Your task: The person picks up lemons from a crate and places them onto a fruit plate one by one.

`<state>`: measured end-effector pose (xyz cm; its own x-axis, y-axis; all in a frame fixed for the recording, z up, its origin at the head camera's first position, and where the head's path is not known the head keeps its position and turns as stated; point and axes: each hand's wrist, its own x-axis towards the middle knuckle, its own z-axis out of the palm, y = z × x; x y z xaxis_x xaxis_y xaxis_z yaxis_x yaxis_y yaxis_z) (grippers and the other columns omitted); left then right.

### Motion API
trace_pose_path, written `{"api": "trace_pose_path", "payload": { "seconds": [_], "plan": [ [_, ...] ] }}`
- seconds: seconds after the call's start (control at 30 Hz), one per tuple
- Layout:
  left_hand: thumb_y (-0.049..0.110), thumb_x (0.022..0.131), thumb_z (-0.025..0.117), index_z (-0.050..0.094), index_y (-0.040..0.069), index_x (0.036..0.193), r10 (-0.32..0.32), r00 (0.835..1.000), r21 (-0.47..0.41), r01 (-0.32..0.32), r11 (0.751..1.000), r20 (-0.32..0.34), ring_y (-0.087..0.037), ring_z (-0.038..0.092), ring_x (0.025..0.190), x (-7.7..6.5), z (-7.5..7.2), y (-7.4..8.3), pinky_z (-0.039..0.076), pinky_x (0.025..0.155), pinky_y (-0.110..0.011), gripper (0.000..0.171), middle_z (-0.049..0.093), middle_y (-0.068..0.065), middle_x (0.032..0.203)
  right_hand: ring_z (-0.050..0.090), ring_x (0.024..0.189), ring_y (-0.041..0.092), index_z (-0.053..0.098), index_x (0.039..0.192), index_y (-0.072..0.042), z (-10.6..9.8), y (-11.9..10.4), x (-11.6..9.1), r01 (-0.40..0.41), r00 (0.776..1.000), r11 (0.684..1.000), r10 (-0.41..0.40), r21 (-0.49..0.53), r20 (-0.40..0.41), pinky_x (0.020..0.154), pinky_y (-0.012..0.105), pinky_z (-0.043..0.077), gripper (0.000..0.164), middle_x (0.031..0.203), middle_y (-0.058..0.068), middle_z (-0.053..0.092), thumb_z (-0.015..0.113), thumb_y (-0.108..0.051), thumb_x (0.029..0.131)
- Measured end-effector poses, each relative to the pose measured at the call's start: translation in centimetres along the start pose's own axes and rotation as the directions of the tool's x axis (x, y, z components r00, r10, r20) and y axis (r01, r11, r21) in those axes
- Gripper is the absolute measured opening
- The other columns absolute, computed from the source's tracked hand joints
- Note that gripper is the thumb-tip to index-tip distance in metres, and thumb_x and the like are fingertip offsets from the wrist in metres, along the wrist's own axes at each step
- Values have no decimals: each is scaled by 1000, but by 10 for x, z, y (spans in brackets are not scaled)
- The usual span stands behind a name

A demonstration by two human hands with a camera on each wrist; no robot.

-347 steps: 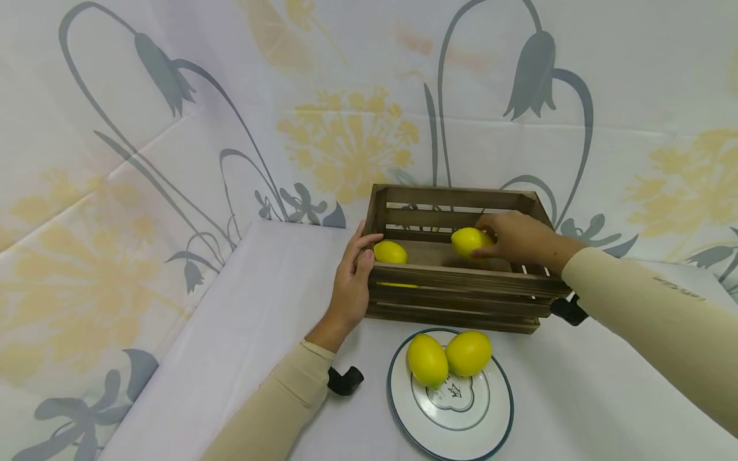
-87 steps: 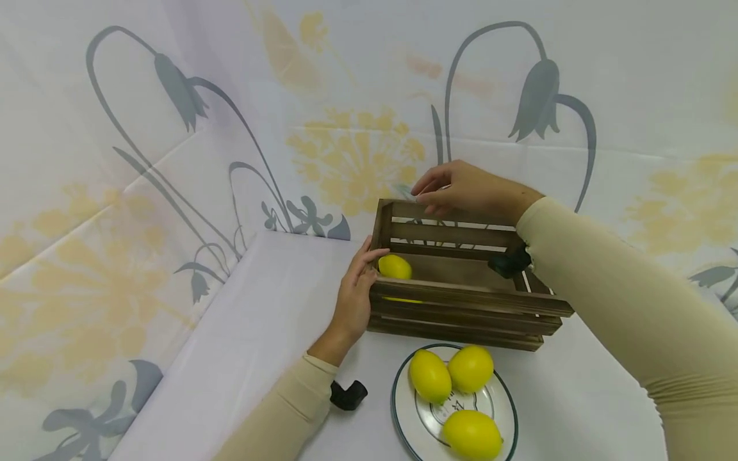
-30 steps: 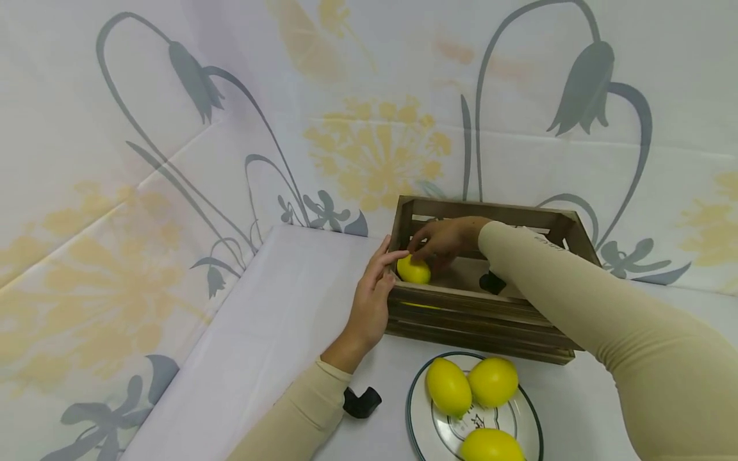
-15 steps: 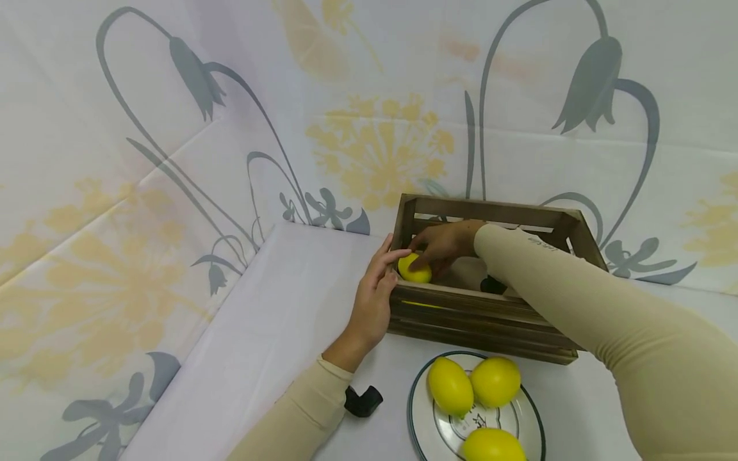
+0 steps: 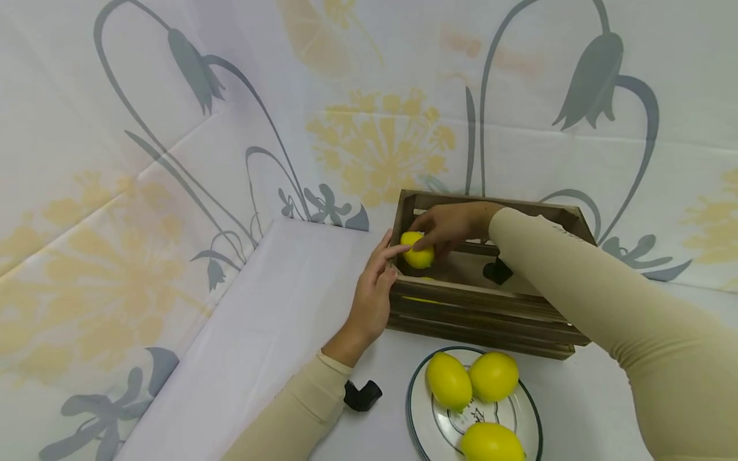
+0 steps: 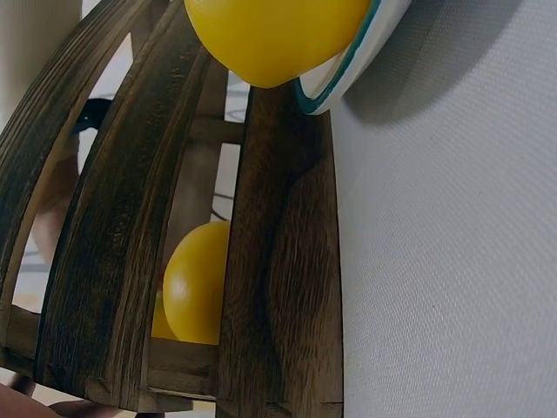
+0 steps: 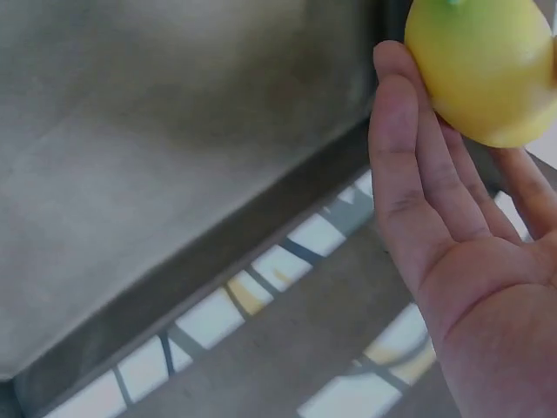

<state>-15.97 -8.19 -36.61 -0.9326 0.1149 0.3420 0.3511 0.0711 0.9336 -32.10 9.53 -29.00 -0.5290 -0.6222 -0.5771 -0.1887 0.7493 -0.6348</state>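
Note:
My right hand [image 5: 452, 227] pinches a yellow lemon [image 5: 418, 251] inside the left end of a dark brown slatted wooden crate [image 5: 478, 298]. In the right wrist view, the fingertips close round this lemon [image 7: 483, 74], whose tip is greenish. My left hand [image 5: 371, 298] grips the crate's left end, with a finger and the thumb over the rim. Another lemon [image 6: 198, 283] lies low in the crate, seen between the slats in the left wrist view. In front of the crate, a white plate with a dark rim [image 5: 441, 435] bears three lemons [image 5: 450, 381].
A white cloth [image 5: 271, 307] covers the table. A patterned flower sheet [image 5: 380, 147] hangs behind and to the left of the crate. Black wrist camera mounts [image 5: 362, 396] sit at both wrists.
A third lemon came onto the plate between the two oldest frames. Since then my right hand has reached to the crate's left end, taken a lemon and lifted it slightly. My left hand stays there.

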Motion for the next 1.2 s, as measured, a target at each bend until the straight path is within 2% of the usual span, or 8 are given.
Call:
{"api": "trace_pose_path", "payload": {
  "seconds": [0.17,0.3,0.43,0.57,0.67,0.93,1.2],
  "plan": [
    [13,101,30,52,12,140,1,1000,25,-1,1000,12,-17,20,153,2,0,-1,30,119,-48,45,18,10,166,64,117,25,36,151,-9,-8,-9,-18,-13,999,995,17,103,-43,103,43,51,69,143,14,47,68,-33,95],
    [14,101,30,53,12,140,12,1000,35,-13,999,12,-20,20,154,3,-1,0,30,119,-50,45,18,7,167,65,116,25,31,153,-9,-16,-14,-31,19,999,997,-16,80,-47,101,41,53,71,143,16,47,66,-34,96],
    [12,101,29,54,14,139,6,1000,27,-6,1000,13,-19,17,154,3,-2,2,27,120,-51,45,18,7,167,65,115,25,39,149,-8,-22,-17,-43,72,996,995,-67,72,-58,100,43,53,63,138,18,53,65,-30,97],
    [12,102,29,55,17,138,-3,1000,27,3,1000,10,-17,15,155,2,-2,4,22,123,-50,45,18,10,166,66,113,23,44,147,-12,-25,-19,-57,67,991,996,-59,65,-122,100,43,53,61,135,15,57,68,-34,95],
    [12,102,29,55,18,138,-4,1000,28,4,1000,6,-17,14,155,2,-1,6,20,124,-51,45,18,10,166,67,112,24,42,148,-14,-25,-21,-69,66,986,994,-52,89,-157,100,43,54,63,136,14,58,69,-34,94],
    [14,103,28,54,19,139,6,1000,34,-6,999,-1,-18,16,155,0,1,3,20,123,-53,44,18,10,166,68,107,27,38,147,-10,-23,-25,-98,123,964,980,-81,155,-253,97,43,55,62,138,19,55,68,-27,95],
    [13,103,29,55,18,138,10,1000,40,-10,999,-8,-19,17,154,0,2,1,22,123,-52,44,19,9,166,69,102,25,41,147,-9,-19,-25,-118,172,938,970,-108,172,-330,91,34,58,57,131,18,58,65,-23,97]
  ]
}}
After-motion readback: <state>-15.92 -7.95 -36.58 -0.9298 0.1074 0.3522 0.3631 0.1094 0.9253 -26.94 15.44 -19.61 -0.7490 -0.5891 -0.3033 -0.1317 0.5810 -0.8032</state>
